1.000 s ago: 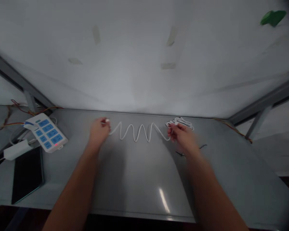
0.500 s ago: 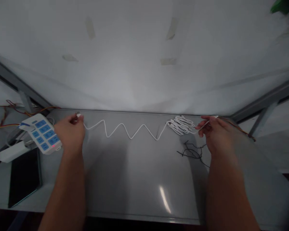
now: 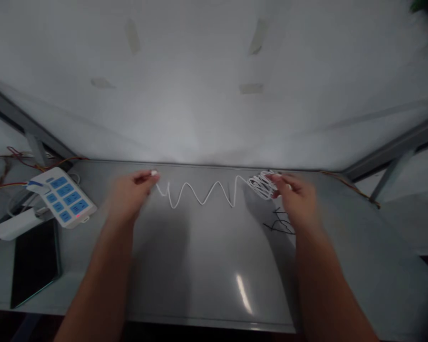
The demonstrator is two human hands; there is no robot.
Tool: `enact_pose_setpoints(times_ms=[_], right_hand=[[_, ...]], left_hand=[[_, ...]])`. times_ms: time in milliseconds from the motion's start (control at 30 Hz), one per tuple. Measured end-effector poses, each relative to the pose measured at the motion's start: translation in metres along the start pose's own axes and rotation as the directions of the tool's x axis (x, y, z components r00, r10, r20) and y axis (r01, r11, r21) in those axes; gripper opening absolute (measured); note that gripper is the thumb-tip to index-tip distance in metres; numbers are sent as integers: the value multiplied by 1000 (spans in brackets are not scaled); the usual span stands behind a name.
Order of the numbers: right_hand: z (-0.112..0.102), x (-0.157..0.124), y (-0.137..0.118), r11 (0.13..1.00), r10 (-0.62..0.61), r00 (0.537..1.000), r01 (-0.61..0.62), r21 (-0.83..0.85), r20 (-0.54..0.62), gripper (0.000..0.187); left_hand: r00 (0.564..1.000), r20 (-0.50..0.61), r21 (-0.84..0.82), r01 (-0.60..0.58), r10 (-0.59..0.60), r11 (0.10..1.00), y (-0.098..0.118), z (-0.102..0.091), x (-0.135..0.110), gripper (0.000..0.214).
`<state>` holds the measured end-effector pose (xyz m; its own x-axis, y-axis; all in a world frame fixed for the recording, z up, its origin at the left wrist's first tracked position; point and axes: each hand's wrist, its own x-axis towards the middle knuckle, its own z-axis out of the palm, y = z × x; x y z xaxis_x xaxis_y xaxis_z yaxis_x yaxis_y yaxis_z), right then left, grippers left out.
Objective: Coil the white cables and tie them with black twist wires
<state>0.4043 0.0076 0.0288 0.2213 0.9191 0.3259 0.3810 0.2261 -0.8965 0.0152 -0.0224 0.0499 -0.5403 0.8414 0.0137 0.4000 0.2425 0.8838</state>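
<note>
A white charging cable (image 3: pixel 201 203) runs in a zigzag across the grey table. My left hand (image 3: pixel 135 190), slightly blurred, pinches its plug (image 3: pixel 154 173) near the table's back edge. Towards the right the cable gathers into a loose bundle of loops (image 3: pixel 259 185). My right hand (image 3: pixel 296 194) is at the right side of this bundle, its fingers closed on the cable's other end, a bit of white showing at the fingertips. Thin black ties (image 3: pixel 280 225) lie just below the bundle, partly hidden behind the right hand.
On the left are a white power strip (image 3: pixel 90 209) with blue sockets, a white adapter (image 3: pixel 19 224) and a dark tablet (image 3: pixel 35 263). Coloured wires (image 3: pixel 353 186) run along the back right. The wall (image 3: pixel 199 104) behind carries strips of tape (image 3: pixel 251 89).
Both hands have moved inward, the left to the right with the plug, the right to the left up against the bundle. The zigzag part has been squeezed closer together.
</note>
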Motion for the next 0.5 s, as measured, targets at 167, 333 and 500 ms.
enact_pose_setpoints(times_ms=[167,333,500], right_hand=[[40,-27,-24,996,-94,952,92,23,290,24],[60,-46,-37,996,-79,901,55,68,426,18],[66,-50,-31,996,-31,906,-9,93,421,18]], left_hand=[[923,341,-283,-79,177,956,10,46,-37,31],[818,490,-366,-123,303,923,16,65,-63,27],[798,532,-337,-106,283,935,17,68,-69,27]])
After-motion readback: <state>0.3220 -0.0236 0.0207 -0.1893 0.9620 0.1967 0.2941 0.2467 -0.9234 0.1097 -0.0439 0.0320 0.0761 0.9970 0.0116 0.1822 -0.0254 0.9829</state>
